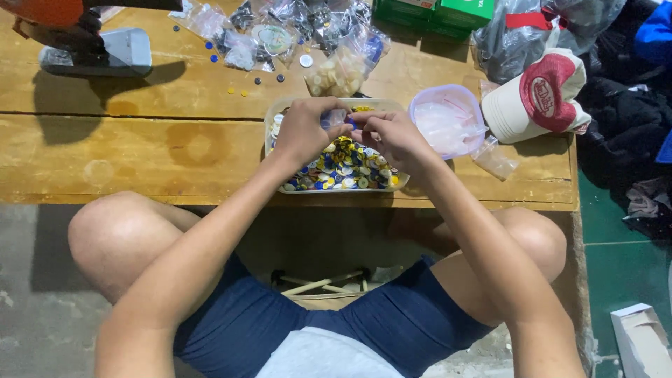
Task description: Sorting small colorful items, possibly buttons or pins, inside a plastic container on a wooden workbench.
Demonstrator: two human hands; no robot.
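Head view, looking down at a low wooden table (pixel 140 154) from a seated, cross-legged position. At centre, left hand (pixel 302 131) and right hand (pixel 392 136) meeting above a shallow clear tray (pixel 274 112) heaped with small blue, yellow and white buttons (pixel 344 168). Fingertips of both hands pinched together on a small clear plastic bag (pixel 334 117), held just over the tray's far half; whether a button already sits between the fingers, not discernible. At 12 o'clock of the tray, a pile of filled clear packets (pixel 280 31) and a few loose buttons on the wood. At 3 o'clock, a round lilac-rimmed container (pixel 448 119) holding empty bags, then a red-and-white cap (pixel 542 98). At 10 o'clock, a grey-based orange machine (pixel 98 49). Likely risk: a slipping pinch or a bag mouth pulled askew, spilling buttons outside the tray; a forearm nudge against the tray, near the table's front edge, tipping it floorward.
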